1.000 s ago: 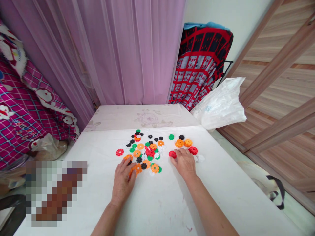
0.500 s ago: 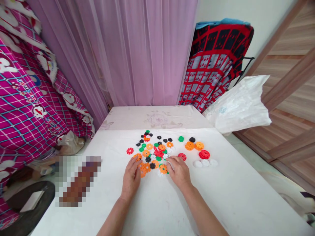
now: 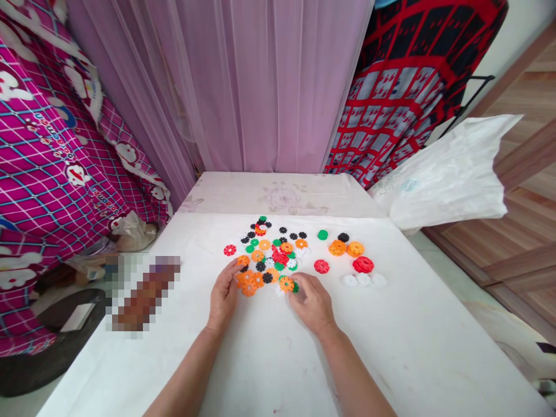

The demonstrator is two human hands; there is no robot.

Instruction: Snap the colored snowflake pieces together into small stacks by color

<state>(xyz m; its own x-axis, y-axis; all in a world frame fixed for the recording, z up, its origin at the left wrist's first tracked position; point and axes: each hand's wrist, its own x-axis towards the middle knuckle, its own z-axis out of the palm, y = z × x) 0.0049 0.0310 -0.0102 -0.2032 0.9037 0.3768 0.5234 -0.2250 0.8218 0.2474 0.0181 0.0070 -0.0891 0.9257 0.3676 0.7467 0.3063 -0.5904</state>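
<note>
Colourful notched plastic discs, of the snowflake building kind, lie in a loose heap in front of me. My left hand [image 3: 223, 296] is at the heap's left side, its bent fingertips touching an orange snowflake disc [image 3: 243, 260]; thumb and fingers are apart. Below those fingertips lie several overlapping orange discs [image 3: 248, 284]. At the heap's near right edge is my right hand [image 3: 313, 304], thumb and forefinger curled round a green snowflake disc [image 3: 296, 287]. An orange disc [image 3: 286, 284] overlaps it by the thumb tip. Red discs [image 3: 280, 255] lie mid-heap.
Right of the heap are sorted groups: green [image 3: 322, 234], black [image 3: 343, 237], orange [image 3: 355, 249], red [image 3: 363, 264] and white discs [image 3: 364, 279]. A single red disc [image 3: 322, 266] lies nearer. A white plastic bag [image 3: 447, 174] hangs over the right edge of the table [image 3: 269, 365].
The view has tilted down slightly, so the table appears higher. My right thumb has shifted left to the orange and green discs. The left hand has drawn back a little.
</note>
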